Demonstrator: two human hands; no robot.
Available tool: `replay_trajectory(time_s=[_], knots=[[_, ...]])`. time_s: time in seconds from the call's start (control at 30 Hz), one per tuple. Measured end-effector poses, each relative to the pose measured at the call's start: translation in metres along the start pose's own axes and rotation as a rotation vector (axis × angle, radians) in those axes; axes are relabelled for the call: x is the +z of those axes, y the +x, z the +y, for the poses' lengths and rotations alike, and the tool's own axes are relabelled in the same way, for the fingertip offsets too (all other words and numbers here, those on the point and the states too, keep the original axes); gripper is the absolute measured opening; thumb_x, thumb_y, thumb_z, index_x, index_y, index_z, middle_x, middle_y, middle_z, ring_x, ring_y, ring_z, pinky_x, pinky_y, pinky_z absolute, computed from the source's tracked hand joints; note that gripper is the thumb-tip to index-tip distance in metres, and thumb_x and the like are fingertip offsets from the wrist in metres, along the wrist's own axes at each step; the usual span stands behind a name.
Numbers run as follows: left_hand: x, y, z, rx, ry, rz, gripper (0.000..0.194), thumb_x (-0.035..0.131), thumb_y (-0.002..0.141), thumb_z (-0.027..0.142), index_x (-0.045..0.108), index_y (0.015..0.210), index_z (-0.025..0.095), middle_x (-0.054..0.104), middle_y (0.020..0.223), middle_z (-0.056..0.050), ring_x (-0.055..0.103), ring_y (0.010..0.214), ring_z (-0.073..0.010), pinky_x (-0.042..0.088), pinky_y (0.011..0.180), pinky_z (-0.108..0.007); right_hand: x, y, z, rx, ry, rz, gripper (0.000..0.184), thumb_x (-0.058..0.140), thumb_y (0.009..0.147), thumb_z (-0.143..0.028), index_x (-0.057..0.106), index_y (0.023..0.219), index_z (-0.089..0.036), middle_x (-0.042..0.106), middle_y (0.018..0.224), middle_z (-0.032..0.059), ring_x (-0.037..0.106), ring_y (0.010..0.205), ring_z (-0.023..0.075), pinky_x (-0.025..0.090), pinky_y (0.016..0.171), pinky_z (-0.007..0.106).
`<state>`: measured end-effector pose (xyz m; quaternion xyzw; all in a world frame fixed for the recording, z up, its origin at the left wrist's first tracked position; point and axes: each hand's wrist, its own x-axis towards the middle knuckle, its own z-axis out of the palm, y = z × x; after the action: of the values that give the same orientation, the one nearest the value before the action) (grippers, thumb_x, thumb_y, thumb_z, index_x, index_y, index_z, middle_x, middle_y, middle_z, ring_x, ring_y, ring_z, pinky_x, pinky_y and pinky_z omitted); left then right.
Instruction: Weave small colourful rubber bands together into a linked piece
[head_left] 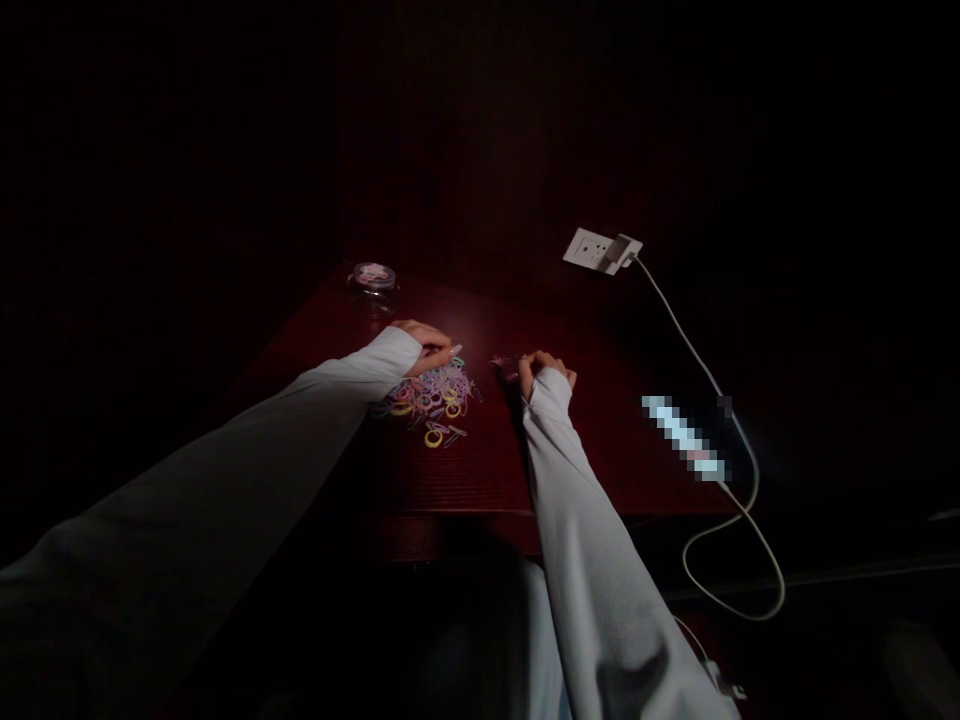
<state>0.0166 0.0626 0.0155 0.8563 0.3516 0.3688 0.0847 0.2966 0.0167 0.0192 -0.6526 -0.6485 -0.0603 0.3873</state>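
Note:
A heap of small pastel hair ties and hair clips (444,386) lies on the dark red table (420,480). Over the heap's far left side is my left hand (427,344), its fingers drawn together; what they pinch is too small to make out. My right hand (547,366) rests farther right with curled fingers, beside a few small pink and purple pieces (504,364). Its fingertips are partly hidden and whatever they hold cannot be told. A yellow hair tie (433,438) sits at the heap's near edge, with small clips next to it.
A round clear container (373,277) stands at the far left of the table. On the right lies a bright, pixelated device (684,438) with a white cable (679,325) running up to a charger in the wall socket (586,249). The surroundings are dark.

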Motion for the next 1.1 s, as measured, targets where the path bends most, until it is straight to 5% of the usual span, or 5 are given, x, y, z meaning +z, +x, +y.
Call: replay_trajectory(time_s=[0.27,0.6,0.93,1.1], knots=[[-0.013,0.000,0.006,0.066,-0.005,-0.058,0.054,0.054,0.108,0.048,0.061,0.062,0.021,0.057,0.061,0.000,0.050,0.062,-0.0146,0.033,0.064,-0.032,-0.001,-0.006,-0.007,-0.014,-0.027,-0.103,0.037,0.062,0.094,-0.047,0.056,0.067,-0.024,0.067,0.074,0.0034,0.051,0.085,0.0237,0.034,0.093,0.043],[0.005,0.001,-0.004,0.029,0.090,-0.011,0.050,0.057,0.105,0.050,0.062,0.065,0.021,0.059,0.061,0.001,0.046,0.060,-0.0138,0.027,0.061,-0.032,-0.002,-0.017,-0.040,-0.395,0.052,-0.394,0.023,0.073,0.098,-0.044,0.071,0.084,-0.026,0.068,0.083,0.0029,0.058,0.094,0.0248,0.041,0.094,0.038],[-0.023,-0.007,0.022,0.096,-0.010,-0.164,0.022,0.070,0.096,0.044,0.077,0.094,0.023,0.069,0.078,0.004,0.056,0.068,-0.0113,0.033,0.064,-0.025,0.006,-0.015,-0.050,-0.444,0.037,-0.454,0.024,0.075,0.097,-0.042,0.072,0.078,-0.027,0.070,0.079,0.0027,0.061,0.095,0.0251,0.045,0.093,0.038],[-0.023,-0.006,0.026,0.031,0.003,-0.134,0.024,0.064,0.101,0.041,0.075,0.095,0.021,0.069,0.078,0.003,0.053,0.066,-0.0110,0.035,0.064,-0.025,0.019,-0.004,-0.066,-0.388,0.084,-0.416,0.036,0.062,0.102,-0.038,0.065,0.069,-0.025,0.071,0.078,0.0036,0.063,0.093,0.0246,0.048,0.092,0.037]])
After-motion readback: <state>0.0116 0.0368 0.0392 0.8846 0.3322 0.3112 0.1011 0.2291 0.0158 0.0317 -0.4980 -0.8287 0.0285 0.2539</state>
